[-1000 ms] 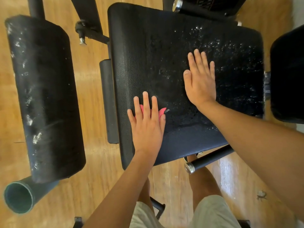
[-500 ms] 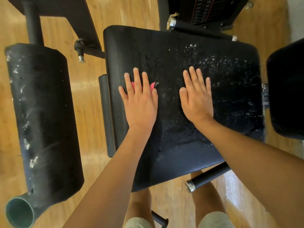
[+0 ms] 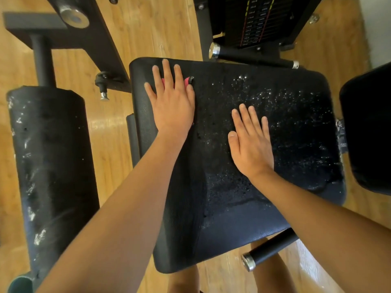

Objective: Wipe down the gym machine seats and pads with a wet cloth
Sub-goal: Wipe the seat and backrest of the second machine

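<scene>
Cloth (image 3: pixel 186 82) lay upper left under our flat left hand (image 3: pixel 172 108); speckled seat (image 3: pixel 285 123) spread rightward beneath our flat, empty right hand (image 3: pixel 251 149).

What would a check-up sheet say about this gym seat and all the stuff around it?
Surface: seat pad, black, pale wet-looking specks across its right half.
Job's things: pink cloth, mostly hidden under the fingers, near the seat's far left corner.
Clutter: nothing seen.
Hands: left hand flat, pressing the cloth; right hand flat on the seat's middle, holding nothing.
Cables: nothing seen.
Surroundings: scuffed roller pad at left, weight stack beyond, black pad at right, wooden floor.
</scene>
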{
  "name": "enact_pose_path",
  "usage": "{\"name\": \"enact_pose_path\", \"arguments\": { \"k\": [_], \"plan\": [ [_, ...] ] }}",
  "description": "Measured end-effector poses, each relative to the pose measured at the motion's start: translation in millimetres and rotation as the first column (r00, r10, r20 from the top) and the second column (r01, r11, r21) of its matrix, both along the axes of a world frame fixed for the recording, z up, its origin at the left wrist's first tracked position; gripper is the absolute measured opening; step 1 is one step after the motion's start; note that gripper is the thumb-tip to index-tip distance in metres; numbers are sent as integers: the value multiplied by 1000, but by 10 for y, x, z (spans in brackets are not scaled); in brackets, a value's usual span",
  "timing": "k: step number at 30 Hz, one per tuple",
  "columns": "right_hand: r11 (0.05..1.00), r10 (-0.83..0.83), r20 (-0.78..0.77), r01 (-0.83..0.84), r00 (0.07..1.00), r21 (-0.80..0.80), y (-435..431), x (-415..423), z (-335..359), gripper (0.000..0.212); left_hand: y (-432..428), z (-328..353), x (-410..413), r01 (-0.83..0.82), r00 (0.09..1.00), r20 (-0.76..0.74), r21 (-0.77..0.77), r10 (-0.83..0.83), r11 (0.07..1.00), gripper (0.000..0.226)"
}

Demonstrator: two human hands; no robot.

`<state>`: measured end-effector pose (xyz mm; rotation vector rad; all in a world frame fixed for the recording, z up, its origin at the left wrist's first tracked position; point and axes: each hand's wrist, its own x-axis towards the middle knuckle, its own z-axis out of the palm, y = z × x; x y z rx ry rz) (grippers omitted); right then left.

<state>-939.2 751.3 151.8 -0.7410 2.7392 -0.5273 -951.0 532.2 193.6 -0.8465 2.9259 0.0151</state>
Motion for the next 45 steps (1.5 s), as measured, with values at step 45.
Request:
{"name": "enact_pose_path", "arguments": {
  "k": [45],
  "plan": [
    [1000, -7, 27, 7, 1000, -10, -10, 7, 58, 57, 719, -32, 513, 64, 998, -28, -7, -64, 998, 60]
  ]
}}
